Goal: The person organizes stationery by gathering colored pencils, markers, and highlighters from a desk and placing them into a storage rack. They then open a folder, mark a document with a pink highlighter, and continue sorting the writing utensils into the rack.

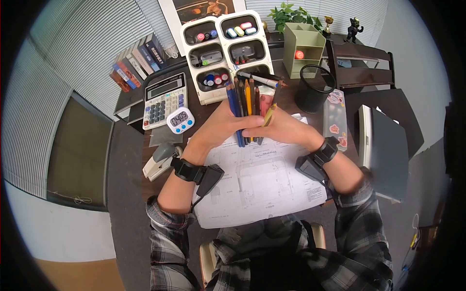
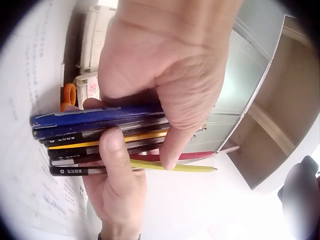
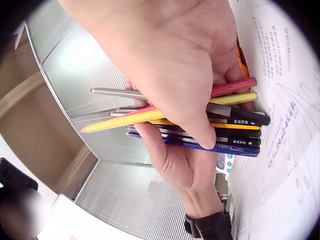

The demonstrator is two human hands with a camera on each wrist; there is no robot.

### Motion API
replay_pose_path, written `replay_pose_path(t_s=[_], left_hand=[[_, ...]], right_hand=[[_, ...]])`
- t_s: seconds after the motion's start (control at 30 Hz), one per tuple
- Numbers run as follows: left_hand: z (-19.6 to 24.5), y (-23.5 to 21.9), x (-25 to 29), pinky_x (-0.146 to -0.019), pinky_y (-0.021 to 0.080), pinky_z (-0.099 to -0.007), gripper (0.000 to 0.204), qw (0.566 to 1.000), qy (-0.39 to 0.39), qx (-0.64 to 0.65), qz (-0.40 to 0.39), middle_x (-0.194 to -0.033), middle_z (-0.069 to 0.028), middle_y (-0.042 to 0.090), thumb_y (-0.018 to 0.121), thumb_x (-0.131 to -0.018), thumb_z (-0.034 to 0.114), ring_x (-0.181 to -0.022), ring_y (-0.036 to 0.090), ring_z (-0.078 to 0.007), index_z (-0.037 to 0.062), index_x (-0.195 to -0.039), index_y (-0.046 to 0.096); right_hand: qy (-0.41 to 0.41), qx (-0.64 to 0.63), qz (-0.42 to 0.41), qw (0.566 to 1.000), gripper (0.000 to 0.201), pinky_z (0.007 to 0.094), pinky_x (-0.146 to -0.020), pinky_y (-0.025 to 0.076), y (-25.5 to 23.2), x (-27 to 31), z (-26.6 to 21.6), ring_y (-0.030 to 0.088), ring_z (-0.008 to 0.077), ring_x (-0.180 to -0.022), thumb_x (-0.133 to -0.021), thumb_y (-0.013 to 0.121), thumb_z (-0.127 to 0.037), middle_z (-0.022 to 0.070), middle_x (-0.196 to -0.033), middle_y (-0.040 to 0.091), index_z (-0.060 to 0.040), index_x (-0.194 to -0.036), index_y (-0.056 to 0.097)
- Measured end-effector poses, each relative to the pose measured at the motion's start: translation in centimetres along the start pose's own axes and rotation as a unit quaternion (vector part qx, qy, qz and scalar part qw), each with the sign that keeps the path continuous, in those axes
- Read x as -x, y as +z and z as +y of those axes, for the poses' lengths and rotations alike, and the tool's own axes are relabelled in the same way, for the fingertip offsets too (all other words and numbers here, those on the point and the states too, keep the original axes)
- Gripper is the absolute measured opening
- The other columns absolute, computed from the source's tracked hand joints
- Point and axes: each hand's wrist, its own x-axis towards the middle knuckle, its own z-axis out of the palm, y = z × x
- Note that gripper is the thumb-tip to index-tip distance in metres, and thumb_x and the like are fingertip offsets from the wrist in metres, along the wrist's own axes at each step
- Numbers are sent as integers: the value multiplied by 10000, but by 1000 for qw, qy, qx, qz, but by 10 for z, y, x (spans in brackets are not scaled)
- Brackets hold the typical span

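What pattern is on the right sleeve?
Grey and black plaid; the right sleeve shows best in the head view.

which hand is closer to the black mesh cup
Right. In the head view, the right hand is left of and below the black mesh cup; the left hand is farther left.
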Motion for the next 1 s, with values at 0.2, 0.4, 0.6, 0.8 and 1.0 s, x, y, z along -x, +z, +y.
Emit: replay_pose_path(t_s=[0.2, 0.4, 0.6, 0.8, 1.0], left_hand=[[1, 4, -1, -980, 482, -307, 439, 999, 24, -25, 28, -1210, -117, 666, 715, -867, 84, -1090, 630, -165, -20, -1268, 571], [1, 7, -3, -950, 506, -320, 405, 999, 21, -9, 48, -1173, -116, 683, 707, -879, 89, -1060, 650, -167, -12, -1250, 579], [0, 7, -1, -861, 541, -285, 364, 995, 41, -47, 81, -1147, -102, 689, 703, -891, 88, -986, 666, -141, -1, -1227, 598], [-5, 9, -3, -760, 518, -252, 314, 993, 55, -20, 101, -977, -23, 689, 764, -867, 174, -844, 622, -71, 18, -1117, 658], [-1, 12, -1, -771, 520, -247, 324, 992, 45, -23, 117, -984, -29, 690, 775, -856, 169, -854, 634, -72, 14, -1115, 656]], right_hand=[[-30, 46, -9, 998, 541, 337, -876, 484, -3, -1, 9, 580, 195, -962, -857, 759, -190, 108, -1079, 624, 6, -1293, 505], [-22, 46, -4, 999, 430, 320, -828, 510, -2, -1, 6, 588, 148, -948, -879, 753, -186, 89, -1065, 634, -1, -1216, 562], [15, 100, -34, 994, 392, 353, -756, 498, -7, 0, 9, 600, 223, -826, -938, 674, -261, 152, -927, 651, 15, -1192, 559], [31, 121, -39, 991, 366, 381, -706, 485, -8, 1, 6, 591, 251, -747, -980, 609, -316, 159, -835, 636, 13, -1138, 582], [20, 161, -41, 986, 360, 367, -690, 489, -13, 3, 7, 605, 259, -747, -982, 601, -332, 148, -843, 654, 8, -1100, 611]])
